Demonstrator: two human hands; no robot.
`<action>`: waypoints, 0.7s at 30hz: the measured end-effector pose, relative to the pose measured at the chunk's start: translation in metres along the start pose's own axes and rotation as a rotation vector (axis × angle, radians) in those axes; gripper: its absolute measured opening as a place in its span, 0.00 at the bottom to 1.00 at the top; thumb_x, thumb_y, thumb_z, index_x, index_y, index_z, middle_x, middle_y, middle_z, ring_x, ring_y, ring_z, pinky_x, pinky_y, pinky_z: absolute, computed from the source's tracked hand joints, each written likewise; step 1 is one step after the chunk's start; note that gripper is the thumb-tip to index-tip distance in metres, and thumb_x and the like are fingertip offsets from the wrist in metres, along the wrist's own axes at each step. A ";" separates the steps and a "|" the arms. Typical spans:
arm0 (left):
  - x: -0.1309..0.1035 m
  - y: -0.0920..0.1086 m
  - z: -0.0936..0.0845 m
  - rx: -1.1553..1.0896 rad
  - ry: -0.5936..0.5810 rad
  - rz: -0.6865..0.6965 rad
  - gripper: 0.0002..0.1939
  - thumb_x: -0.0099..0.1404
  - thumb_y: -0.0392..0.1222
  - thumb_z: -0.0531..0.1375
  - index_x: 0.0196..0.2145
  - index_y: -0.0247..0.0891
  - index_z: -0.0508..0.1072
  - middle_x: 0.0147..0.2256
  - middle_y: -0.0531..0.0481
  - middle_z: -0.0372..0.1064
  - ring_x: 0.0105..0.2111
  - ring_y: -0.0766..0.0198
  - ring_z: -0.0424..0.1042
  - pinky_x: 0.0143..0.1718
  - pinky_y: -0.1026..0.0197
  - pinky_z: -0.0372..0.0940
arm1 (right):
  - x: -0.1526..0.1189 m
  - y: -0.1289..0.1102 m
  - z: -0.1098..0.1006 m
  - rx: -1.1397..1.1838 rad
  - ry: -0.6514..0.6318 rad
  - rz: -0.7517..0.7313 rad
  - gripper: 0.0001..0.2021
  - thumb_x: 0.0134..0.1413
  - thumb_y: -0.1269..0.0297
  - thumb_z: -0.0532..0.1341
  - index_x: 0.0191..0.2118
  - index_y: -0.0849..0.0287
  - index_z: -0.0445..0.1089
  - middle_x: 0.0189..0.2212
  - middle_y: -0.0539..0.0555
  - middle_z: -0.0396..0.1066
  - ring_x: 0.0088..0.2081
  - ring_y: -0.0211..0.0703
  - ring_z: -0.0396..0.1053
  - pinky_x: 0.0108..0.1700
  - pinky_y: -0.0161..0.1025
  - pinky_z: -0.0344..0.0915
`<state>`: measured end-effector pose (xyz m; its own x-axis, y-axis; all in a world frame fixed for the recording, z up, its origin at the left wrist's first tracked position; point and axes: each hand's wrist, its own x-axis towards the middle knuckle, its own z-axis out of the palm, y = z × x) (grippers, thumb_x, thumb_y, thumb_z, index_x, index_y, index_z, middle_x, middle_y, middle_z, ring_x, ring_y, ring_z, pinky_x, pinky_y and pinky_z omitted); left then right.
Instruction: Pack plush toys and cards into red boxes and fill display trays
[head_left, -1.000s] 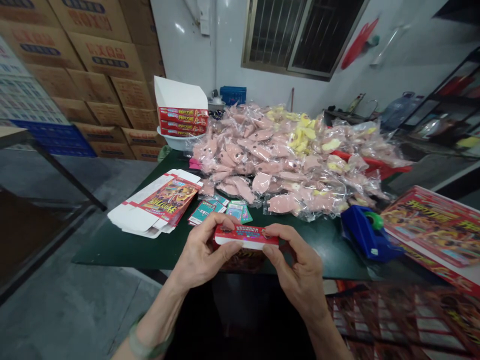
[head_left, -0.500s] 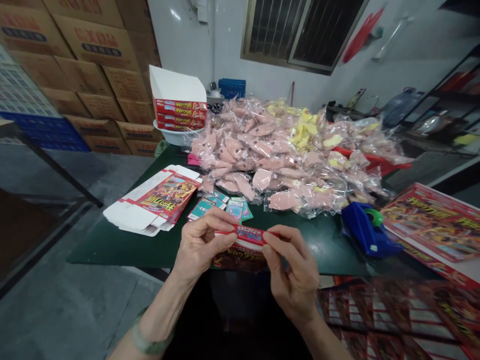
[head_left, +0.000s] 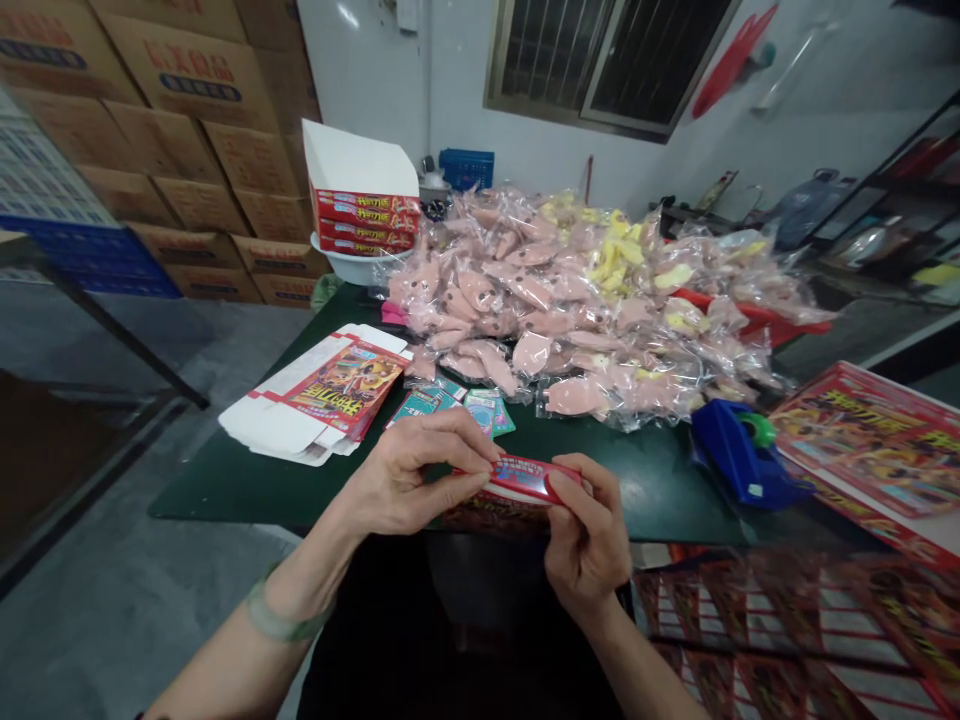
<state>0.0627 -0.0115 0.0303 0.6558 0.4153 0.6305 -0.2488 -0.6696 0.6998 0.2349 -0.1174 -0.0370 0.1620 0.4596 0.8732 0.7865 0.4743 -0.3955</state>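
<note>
A red printed cardboard box [head_left: 525,478] is held between my two hands at the table's near edge, its narrow lettered end turned up. My left hand [head_left: 420,470] pinches the left part of that end between thumb and fingers. On the right side, my right hand [head_left: 589,535] grips the box with thumb and fingertips pressed on its edge. The lower part of the box is dark and partly hidden. Just beyond my left hand lie several green and teal cards [head_left: 484,408]. Farther left is a stack of flat, unfolded red-and-white boxes [head_left: 337,390].
Plastic-wrapped pink and yellow pieces [head_left: 525,310] are heaped across the back of the green table [head_left: 217,490]. At right are a blue tape dispenser [head_left: 739,460] and large printed boxes [head_left: 862,430]. A white carton of red boxes [head_left: 364,215] sits in a basin at back left.
My left hand has shifted right along the box's end, and the box has tilted slightly down to the right. My right hand still grips it. The view has moved slightly.
</note>
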 end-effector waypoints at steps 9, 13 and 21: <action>-0.017 -0.007 0.009 0.230 0.013 0.251 0.16 0.57 0.31 0.62 0.45 0.39 0.71 0.42 0.40 0.72 0.44 0.56 0.73 0.42 0.53 0.71 | 0.001 -0.002 0.002 0.086 -0.004 0.046 0.18 0.57 0.75 0.54 0.51 0.51 0.64 0.44 0.57 0.64 0.43 0.44 0.66 0.39 0.46 0.67; -0.012 -0.014 0.022 0.221 0.208 0.178 0.15 0.49 0.41 0.69 0.34 0.39 0.71 0.39 0.42 0.72 0.36 0.58 0.74 0.35 0.57 0.71 | 0.005 0.000 0.006 0.129 0.023 0.061 0.18 0.58 0.74 0.52 0.51 0.50 0.64 0.44 0.56 0.63 0.42 0.43 0.65 0.38 0.44 0.66; -0.013 -0.019 0.043 0.332 0.435 -0.006 0.09 0.54 0.37 0.65 0.35 0.40 0.73 0.30 0.52 0.74 0.30 0.64 0.74 0.34 0.64 0.69 | 0.021 0.009 -0.006 0.246 -0.178 0.147 0.17 0.57 0.69 0.56 0.53 0.53 0.60 0.46 0.57 0.64 0.46 0.44 0.66 0.44 0.43 0.67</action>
<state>0.0897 -0.0306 -0.0059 0.2834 0.5889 0.7569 0.0386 -0.7956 0.6046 0.2486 -0.1080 -0.0210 0.1390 0.6503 0.7468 0.5918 0.5501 -0.5892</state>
